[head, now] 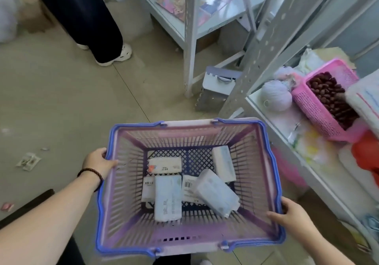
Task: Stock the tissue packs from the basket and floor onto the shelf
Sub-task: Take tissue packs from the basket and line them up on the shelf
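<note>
Tissue packs [190,184], about six as far as the overlapping wrappers allow a count, lie loose on the bottom of the purple basket [266,152], so the stocking looks barely begun. A small wrapped item on the floor [27,161] at left may be another pack, though it is too small to tell. The left hand [98,162] grips the basket's left rim, fingers curled over the blue edge; the right hand [291,213] clasps the near right corner. The packs sit between and below both hands, touching neither. The shelf [266,108] at right already holds other goods.
</note>
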